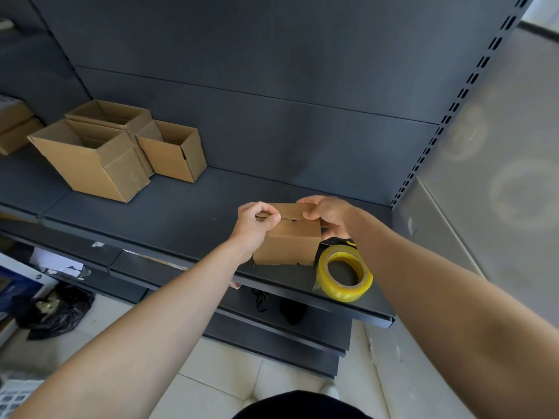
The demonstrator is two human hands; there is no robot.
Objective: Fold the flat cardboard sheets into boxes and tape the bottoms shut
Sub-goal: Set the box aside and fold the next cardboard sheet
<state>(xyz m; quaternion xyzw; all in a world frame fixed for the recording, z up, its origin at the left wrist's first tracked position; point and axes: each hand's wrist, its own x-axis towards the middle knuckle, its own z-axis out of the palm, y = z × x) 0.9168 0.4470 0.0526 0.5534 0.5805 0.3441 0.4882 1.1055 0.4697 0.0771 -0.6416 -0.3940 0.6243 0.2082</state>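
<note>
The left hand (255,225) and right hand (328,217) each pinch a top flap of the small brown cardboard box (287,244), which stands near the front edge of the dark grey metal shelf (181,219). A yellowish roll of clear tape (343,275) lies just beside it, on its right. Open brown cardboard cartons (90,158) stand well apart on the left, above pale floor tiles (220,382).

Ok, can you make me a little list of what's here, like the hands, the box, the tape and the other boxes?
place: dark shelf
small box: stands near the shelf's front edge, top flaps folded over
left hand: pinches the box's top left flap
right hand: grips the box's top right edge
tape: yellow roll lying just right of the small box, no hand on it
open boxes: three, grouped at the left of the shelf
</note>
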